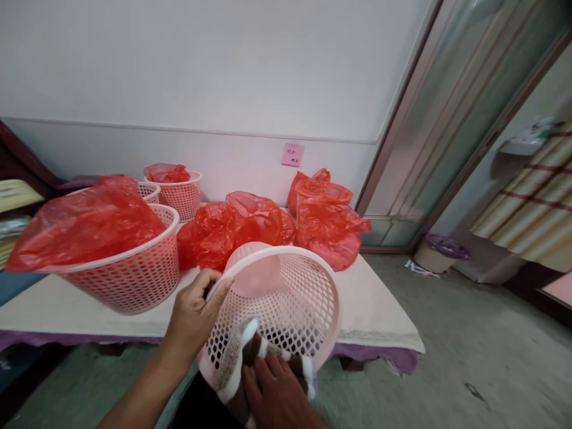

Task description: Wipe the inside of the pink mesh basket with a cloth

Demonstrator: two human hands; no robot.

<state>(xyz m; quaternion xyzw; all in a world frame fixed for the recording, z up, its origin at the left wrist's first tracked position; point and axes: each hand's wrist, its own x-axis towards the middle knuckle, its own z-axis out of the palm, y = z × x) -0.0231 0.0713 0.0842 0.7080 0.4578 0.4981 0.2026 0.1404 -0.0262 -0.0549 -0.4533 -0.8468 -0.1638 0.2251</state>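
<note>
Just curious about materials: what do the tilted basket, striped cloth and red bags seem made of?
Tilted basket: probably moulded plastic with a smooth, soft sheen, judging by its regular lattice of holes.
Striped cloth: apparently a plush textile, matte, with fuzzy edges; the exact fibre can't be told.
Red bags: likely thin plastic film, glossy and translucent, with crisp creases catching the light.

held basket (286,298): upper mouth passable | lower mouth: cloth (235,357), right hand (277,390) | behind: red bags (214,232)
</note>
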